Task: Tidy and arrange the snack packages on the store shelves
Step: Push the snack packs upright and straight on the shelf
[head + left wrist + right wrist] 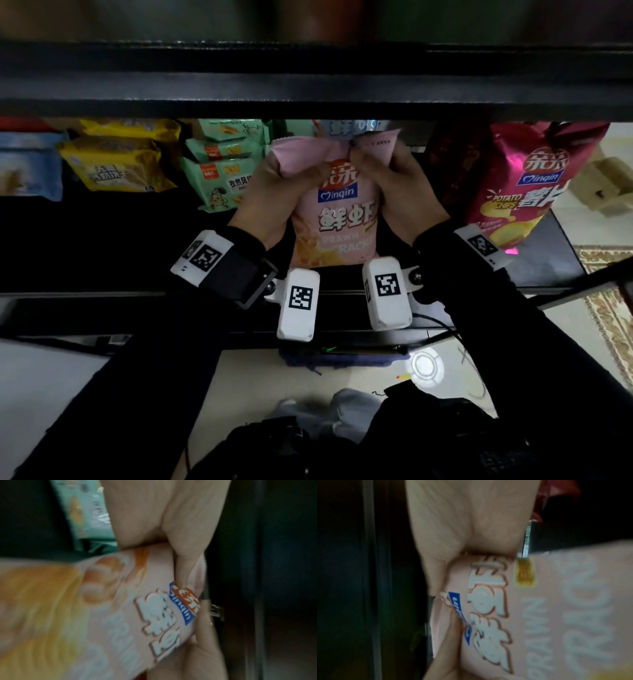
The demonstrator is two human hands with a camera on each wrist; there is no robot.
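Note:
A pink prawn cracker bag (339, 219) stands upright on the dark shelf (113, 240), its top folded over toward me. My left hand (274, 192) grips the bag's upper left side, thumb on the front. My right hand (397, 185) grips the upper right side and pinches the folded top. The left wrist view shows the same bag (102, 615) with the thumb (185, 563) pressed near its logo. In the right wrist view the bag (539, 608) fills the frame under my palm.
Green snack packs (219, 168) and yellow packs (116, 161) lie stacked to the left. A magenta potato chips bag (527, 185) stands on the right. Another pink bag's top shows behind. The upper shelf board (308, 85) hangs low overhead. Clothes and cables lie on the floor below.

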